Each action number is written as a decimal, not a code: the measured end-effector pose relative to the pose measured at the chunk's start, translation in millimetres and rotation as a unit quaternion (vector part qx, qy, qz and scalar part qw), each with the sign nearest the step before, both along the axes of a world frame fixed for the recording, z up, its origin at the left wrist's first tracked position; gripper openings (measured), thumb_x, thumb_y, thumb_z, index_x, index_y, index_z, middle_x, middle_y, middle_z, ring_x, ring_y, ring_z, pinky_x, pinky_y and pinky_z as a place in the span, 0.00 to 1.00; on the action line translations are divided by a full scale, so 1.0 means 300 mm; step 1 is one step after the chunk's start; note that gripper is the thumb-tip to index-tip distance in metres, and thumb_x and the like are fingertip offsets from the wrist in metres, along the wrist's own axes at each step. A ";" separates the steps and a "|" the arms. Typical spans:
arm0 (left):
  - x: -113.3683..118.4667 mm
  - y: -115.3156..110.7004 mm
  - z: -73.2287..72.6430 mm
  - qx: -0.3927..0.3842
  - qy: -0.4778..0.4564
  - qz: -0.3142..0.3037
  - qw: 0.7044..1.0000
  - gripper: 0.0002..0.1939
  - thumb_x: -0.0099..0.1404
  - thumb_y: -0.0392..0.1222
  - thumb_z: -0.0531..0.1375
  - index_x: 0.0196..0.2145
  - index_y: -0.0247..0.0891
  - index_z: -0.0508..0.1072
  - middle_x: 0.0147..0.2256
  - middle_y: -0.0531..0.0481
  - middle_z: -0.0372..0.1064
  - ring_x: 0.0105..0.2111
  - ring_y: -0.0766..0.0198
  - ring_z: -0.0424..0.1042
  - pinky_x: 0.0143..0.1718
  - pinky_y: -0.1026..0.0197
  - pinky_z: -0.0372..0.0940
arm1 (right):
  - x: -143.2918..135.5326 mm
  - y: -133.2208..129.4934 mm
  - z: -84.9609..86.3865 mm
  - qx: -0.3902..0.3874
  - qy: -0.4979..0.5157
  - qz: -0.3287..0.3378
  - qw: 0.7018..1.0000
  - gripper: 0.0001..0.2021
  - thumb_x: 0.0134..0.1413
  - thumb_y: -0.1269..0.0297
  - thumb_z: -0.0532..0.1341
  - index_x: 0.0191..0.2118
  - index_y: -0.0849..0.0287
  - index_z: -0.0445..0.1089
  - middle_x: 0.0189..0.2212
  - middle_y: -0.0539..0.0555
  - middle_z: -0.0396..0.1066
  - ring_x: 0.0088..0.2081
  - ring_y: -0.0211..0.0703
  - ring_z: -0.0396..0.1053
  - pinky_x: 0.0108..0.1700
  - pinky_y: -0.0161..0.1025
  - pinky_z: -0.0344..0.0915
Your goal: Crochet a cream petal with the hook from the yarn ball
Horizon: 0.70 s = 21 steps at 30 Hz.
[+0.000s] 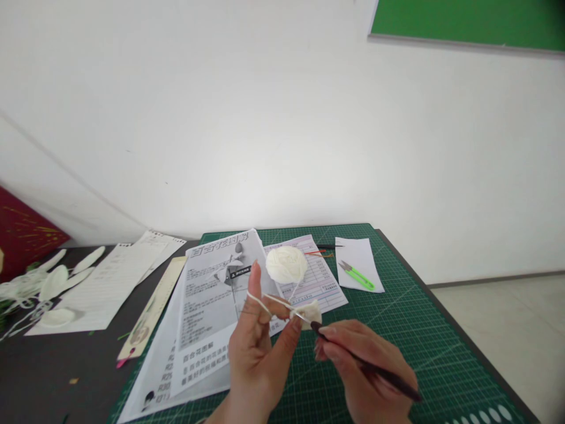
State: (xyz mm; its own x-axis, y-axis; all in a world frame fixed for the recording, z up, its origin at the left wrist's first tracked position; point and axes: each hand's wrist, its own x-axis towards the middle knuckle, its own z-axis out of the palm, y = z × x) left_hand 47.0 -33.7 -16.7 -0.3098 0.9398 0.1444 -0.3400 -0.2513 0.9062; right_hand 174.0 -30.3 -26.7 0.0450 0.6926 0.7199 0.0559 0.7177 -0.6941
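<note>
White yarn, worked into a small crocheted piece (314, 312), is held above a green cutting mat (424, 330) on the black bench (57, 377); clock directions here run from that piece, twelve being towards the wall (282, 118). At eight o'clock the left hand (258, 359) pinches the piece's near edge with its thumb and fingers, while the index finger stands raised with a yarn strand (260, 301) looped around it. At four o'clock the fingers of the right hand (371, 371) pinch the dark handle of a crochet hook (371, 368), which slants from four o'clock up to the piece; its thin metal tip is at the stitches, though whether it passes through a loop is too small to tell.

Just beyond, at eleven, a ball of white yarn (286, 264) sits over a printed form (329, 288). At two, bright green snips (359, 277) lie on a blank white sheet (359, 250), blades pointing towards ten. Towards nine, overlapping printed pages (207, 318) with flower pictures cover the mat's left part, and a pale decorated strip (152, 315) with a pink end lies just beside them. Farther out at nine, white petal-shaped pieces (55, 282) and loose yarn rest partly on handwritten sheets (117, 274). High up at one, a green board (468, 23) hangs on the wall.
</note>
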 end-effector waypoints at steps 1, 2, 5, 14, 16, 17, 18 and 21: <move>0.002 -0.001 -0.003 -0.007 -0.011 0.003 1.000 0.45 0.56 0.32 0.66 0.64 0.57 0.50 0.27 0.59 0.70 0.31 0.69 0.69 0.42 0.65 0.64 | -0.004 -0.009 -0.004 0.038 -0.044 -0.032 0.998 0.16 0.50 0.78 0.63 0.44 0.55 0.75 0.28 0.53 0.78 0.25 0.41 0.75 0.25 0.34 0.74; 0.003 -0.001 -0.004 -0.016 -0.031 -0.007 0.999 0.45 0.56 0.33 0.66 0.64 0.56 0.49 0.27 0.59 0.70 0.31 0.69 0.69 0.41 0.66 0.64 | -0.006 -0.018 -0.012 0.076 -0.086 -0.064 0.991 0.18 0.50 0.78 0.64 0.47 0.55 0.74 0.29 0.53 0.78 0.26 0.42 0.75 0.27 0.35 0.75; -0.003 0.001 0.007 -0.038 -0.116 -0.073 0.990 0.43 0.55 0.33 0.67 0.63 0.55 0.53 0.25 0.58 0.70 0.27 0.70 0.69 0.35 0.67 0.66 | 0.003 -0.033 -0.048 0.167 -0.193 -0.112 0.960 0.19 0.52 0.76 0.62 0.51 0.59 0.71 0.33 0.58 0.78 0.33 0.45 0.77 0.34 0.37 0.76; -0.035 0.006 0.058 -0.081 -0.158 -0.118 0.977 0.38 0.50 0.29 0.68 0.58 0.47 0.65 0.24 0.57 0.70 0.27 0.70 0.69 0.34 0.68 0.65 | -0.006 -0.009 -0.072 0.120 -0.080 -0.032 0.989 0.15 0.56 0.75 0.59 0.47 0.54 0.73 0.34 0.57 0.75 0.28 0.41 0.73 0.24 0.35 0.71; -0.035 0.005 0.063 -0.080 -0.154 -0.111 0.979 0.39 0.50 0.28 0.68 0.58 0.46 0.65 0.23 0.57 0.70 0.26 0.70 0.68 0.33 0.68 0.65 | -0.008 -0.016 -0.079 0.104 -0.054 -0.037 0.992 0.16 0.55 0.76 0.60 0.47 0.53 0.74 0.33 0.56 0.76 0.27 0.40 0.73 0.24 0.35 0.71; -0.034 0.004 0.066 -0.080 -0.154 -0.110 0.979 0.40 0.50 0.28 0.68 0.59 0.46 0.64 0.23 0.57 0.69 0.26 0.71 0.67 0.32 0.69 0.64 | -0.005 -0.021 -0.084 0.098 -0.049 -0.041 0.993 0.16 0.54 0.76 0.61 0.47 0.53 0.74 0.34 0.56 0.76 0.27 0.41 0.73 0.25 0.35 0.72; -0.033 0.004 0.068 -0.079 -0.156 -0.111 0.978 0.40 0.50 0.27 0.68 0.59 0.46 0.63 0.23 0.57 0.69 0.25 0.71 0.67 0.31 0.69 0.64 | -0.001 -0.027 -0.089 0.095 -0.053 -0.043 0.993 0.17 0.53 0.77 0.62 0.47 0.53 0.74 0.34 0.55 0.76 0.28 0.41 0.74 0.26 0.35 0.73; -0.031 0.003 0.075 -0.072 -0.161 -0.116 0.977 0.40 0.51 0.26 0.67 0.59 0.46 0.63 0.22 0.57 0.68 0.24 0.71 0.65 0.29 0.70 0.64 | 0.014 -0.047 -0.098 0.088 -0.072 -0.046 0.992 0.17 0.52 0.76 0.64 0.47 0.53 0.74 0.36 0.56 0.76 0.30 0.43 0.75 0.27 0.36 0.75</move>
